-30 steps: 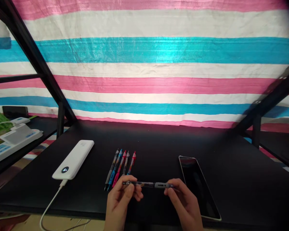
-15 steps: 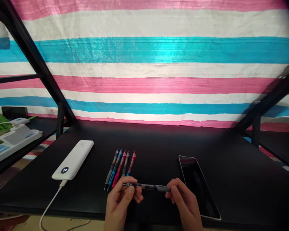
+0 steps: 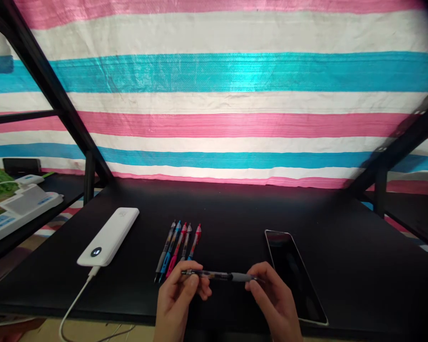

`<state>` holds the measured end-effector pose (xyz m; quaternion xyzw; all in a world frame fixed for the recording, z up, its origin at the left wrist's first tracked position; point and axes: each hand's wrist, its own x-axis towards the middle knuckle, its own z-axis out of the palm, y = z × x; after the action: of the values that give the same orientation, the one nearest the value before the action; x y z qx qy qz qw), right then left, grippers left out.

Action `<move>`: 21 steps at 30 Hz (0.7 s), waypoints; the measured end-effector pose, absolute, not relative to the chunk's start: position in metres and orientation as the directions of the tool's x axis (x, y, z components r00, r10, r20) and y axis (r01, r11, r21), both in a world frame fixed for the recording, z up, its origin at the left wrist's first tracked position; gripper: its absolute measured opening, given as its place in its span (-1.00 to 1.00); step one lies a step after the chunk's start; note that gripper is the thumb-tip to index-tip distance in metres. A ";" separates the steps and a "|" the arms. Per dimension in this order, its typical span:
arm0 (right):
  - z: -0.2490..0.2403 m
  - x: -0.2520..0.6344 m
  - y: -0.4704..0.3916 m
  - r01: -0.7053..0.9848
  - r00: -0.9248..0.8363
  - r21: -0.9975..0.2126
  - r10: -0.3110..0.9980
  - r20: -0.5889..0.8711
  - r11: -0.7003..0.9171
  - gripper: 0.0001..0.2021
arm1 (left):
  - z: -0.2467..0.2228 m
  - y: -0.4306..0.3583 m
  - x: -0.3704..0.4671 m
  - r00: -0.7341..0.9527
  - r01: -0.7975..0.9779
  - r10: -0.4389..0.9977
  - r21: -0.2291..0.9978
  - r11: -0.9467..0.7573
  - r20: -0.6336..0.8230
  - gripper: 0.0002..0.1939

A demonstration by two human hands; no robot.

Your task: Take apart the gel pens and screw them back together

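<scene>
A clear-barrelled pen [image 3: 217, 275] with a grey grip lies level between my two hands, above the front of the black table [image 3: 231, 213]. My left hand [image 3: 178, 289] pinches its dark left end between thumb and fingers. At the grey end, my right hand [image 3: 271, 294] is closed with thumb and fingertips around the tip, which they partly cover. Just beyond my left hand several pens lie side by side, among them a grey one [image 3: 164, 249], a blue one [image 3: 170, 251] and a pink-red one [image 3: 177, 249]. My left hand hides the lower ends of some.
On the left lies a white power bank [image 3: 110, 235] with a white cable [image 3: 74, 294] running off the front edge. A black smartphone [image 3: 296, 275] rests beside my right hand. Further left, a white power strip [image 3: 24, 209] sits on another surface. Striped sheeting [image 3: 235, 123] hangs behind.
The pen has turned about its length, so the openings in its grey grip no longer show. My right thumb and fingers have shifted slightly at the tip. My left hand stays almost still.
</scene>
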<state>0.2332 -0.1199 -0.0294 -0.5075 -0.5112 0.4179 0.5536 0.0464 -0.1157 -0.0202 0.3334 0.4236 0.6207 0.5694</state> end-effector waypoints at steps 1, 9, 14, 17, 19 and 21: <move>-0.029 0.233 -0.120 0.056 0.135 -0.990 0.981 0.138 0.132 -0.71 | -0.020 -0.116 0.047 -0.130 -0.420 0.989 0.907 0.008 -0.068 -0.68; -0.027 0.232 -0.119 0.098 0.147 -0.987 0.979 0.144 0.131 -0.66 | -0.018 -0.116 0.047 -0.132 -0.425 0.988 0.905 0.013 -0.076 -0.65; -0.027 0.232 -0.120 0.121 0.132 -0.986 0.982 0.134 0.118 -0.67 | -0.019 -0.116 0.047 -0.139 -0.427 0.988 0.904 -0.002 -0.064 -0.66; -0.029 0.233 -0.120 0.115 0.149 -0.986 0.979 0.139 0.123 -0.70 | -0.020 -0.116 0.047 -0.141 -0.424 0.988 0.906 -0.006 -0.060 -0.66; -0.029 0.233 -0.120 0.094 0.161 -0.989 0.978 0.132 0.118 -0.69 | -0.020 -0.116 0.047 -0.146 -0.421 0.988 0.907 -0.009 -0.058 -0.66; -0.028 0.233 -0.120 0.090 0.150 -0.990 0.981 0.125 0.112 -0.69 | -0.019 -0.116 0.047 -0.152 -0.420 0.986 0.908 -0.010 -0.060 -0.66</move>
<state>0.2329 -0.1201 -0.0280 -0.5266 -0.5084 0.4083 0.5455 0.0473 -0.1162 -0.0191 0.3324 0.4263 0.6281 0.5597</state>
